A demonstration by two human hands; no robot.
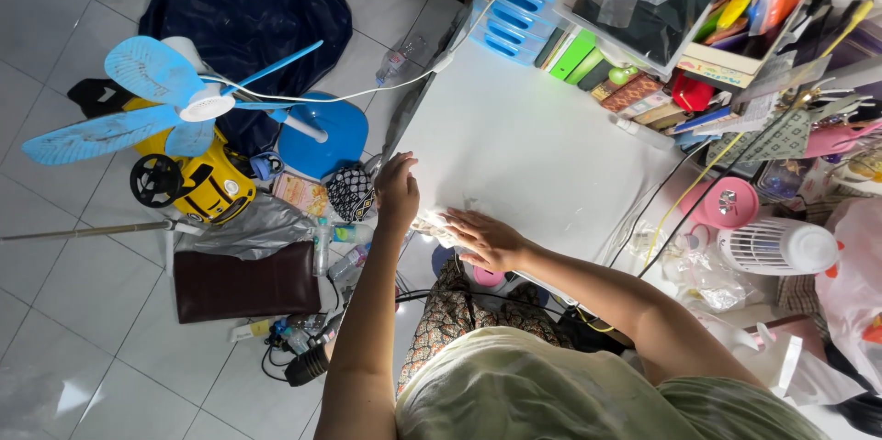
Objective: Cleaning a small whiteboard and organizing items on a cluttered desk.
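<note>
Nearest to me the person sits at the near edge of a white tabletop point(542, 141), both bare hands laid on it; the right hand point(482, 238) lies flat, fingers spread and empty, pressing on a small pale, glaring thing point(435, 225) at the table's near edge, too washed out by light to name; the left hand point(397, 190) rests at the table's left rim just beside it, fingers loosely curled, and I cannot tell whether it grips anything. The pale thing looks thin, light and limp, likely to crease or slide on the smooth top; I judge it best held flat under the palm and lifted by an edge.

Further off, at the right, a pink lidded tub point(728, 206) and a white ribbed canister point(777, 245) stand shut, contents unseen; a clear plastic bag point(703, 276) lies crumpled near them. Beyond, a blue slatted basket point(514, 22) and an open box of coloured books point(735, 27) crowd the table's far end; on the floor to the left stands a blue fan point(161, 95).
</note>
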